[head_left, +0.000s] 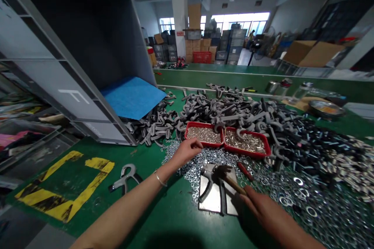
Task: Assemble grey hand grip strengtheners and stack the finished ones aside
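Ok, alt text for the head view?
A right hand grips a wooden-handled hammer above a grey hand-grip part on a steel plate. The left hand sits beside two red trays of small metal parts, among loose steel washers on a green workbench.

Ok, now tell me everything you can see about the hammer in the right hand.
The hammer is short, with a light brown handle that looks wooden and a dark metal head. The right hand wraps around the handle's lower end, and the handle slants toward the head at the left. The head is above a grey hook-shaped part on a steel plate; contact is hard to tell.
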{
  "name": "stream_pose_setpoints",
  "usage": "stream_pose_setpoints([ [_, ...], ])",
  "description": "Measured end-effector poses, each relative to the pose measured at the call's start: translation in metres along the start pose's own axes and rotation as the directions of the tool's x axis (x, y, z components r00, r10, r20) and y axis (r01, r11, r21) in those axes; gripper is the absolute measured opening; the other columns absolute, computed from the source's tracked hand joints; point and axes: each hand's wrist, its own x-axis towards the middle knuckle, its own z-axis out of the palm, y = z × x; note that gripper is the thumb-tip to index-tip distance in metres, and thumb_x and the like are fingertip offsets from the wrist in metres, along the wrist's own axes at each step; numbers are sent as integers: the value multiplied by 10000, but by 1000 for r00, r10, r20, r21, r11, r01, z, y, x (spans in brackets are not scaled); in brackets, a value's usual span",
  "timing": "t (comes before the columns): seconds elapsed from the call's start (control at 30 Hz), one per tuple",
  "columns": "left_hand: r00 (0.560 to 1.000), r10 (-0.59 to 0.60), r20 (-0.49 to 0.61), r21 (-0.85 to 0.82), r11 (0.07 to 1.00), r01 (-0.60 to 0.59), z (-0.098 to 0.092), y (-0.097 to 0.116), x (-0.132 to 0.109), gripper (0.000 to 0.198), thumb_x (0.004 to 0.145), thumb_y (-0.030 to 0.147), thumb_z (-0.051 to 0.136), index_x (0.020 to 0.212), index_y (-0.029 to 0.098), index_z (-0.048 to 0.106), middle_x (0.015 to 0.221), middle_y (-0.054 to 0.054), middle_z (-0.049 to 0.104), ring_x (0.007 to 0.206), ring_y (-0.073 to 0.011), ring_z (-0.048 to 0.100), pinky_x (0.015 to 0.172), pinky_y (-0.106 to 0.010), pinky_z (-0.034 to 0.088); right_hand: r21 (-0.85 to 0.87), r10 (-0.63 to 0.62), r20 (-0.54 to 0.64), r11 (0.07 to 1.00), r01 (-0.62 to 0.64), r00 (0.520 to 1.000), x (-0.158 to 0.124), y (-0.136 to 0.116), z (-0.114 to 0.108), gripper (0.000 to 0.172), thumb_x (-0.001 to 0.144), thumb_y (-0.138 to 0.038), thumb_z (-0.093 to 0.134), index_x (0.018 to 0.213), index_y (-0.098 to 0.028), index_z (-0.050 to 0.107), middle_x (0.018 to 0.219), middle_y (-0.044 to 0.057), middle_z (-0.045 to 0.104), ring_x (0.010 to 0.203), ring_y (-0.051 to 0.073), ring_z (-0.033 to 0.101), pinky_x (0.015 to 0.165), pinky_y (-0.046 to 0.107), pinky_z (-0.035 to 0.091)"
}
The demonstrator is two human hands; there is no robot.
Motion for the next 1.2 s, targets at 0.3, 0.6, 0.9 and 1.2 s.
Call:
stream_pose_setpoints([
  [0.3, 985, -118, 129, -165, 976, 139, 0, -3, -42, 196, 750, 268, 680, 885, 138, 737, 874, -74, 756, 788, -196, 690, 756, -321, 532, 22, 45, -23, 999, -45, 999, 1, 25, 19, 385, 986, -537, 310, 1014, -229, 538, 899, 100, 717, 816, 278, 688, 742, 381, 482],
  [0.6, 978, -9, 209, 26, 1000, 4, 50, 3, -32, 136, 835, 230, 611, 883, 153, 712, 801, -33, 726, 748, -179, 677, 732, -291, 515, 243, 54, -138, 970, -20, 989, -22, 32, 36, 411, 974, -582, 356, 988, -245, 590, 868, 49, 704, 813, 244, 673, 764, 331, 479],
  [0.9, 945, 174, 277, 326, 908, -263, 73, 8, -28, 140, 927, 185, 552, 889, 178, 686, 932, -56, 667, 959, -213, 579, 911, -339, 416, 423, 149, -221, 905, -43, 964, -28, 35, 31, 417, 953, -586, 393, 951, -224, 599, 737, 5, 651, 697, 200, 619, 660, 288, 463],
  [1.2, 935, 219, 279, 439, 837, -326, 85, 6, -30, 161, 955, 196, 539, 851, 167, 659, 873, -49, 642, 894, -201, 568, 855, -331, 439, 464, 119, -195, 886, -15, 973, -24, 37, 36, 407, 967, -558, 395, 854, -223, 595, 681, -11, 623, 665, 185, 614, 639, 290, 439],
])
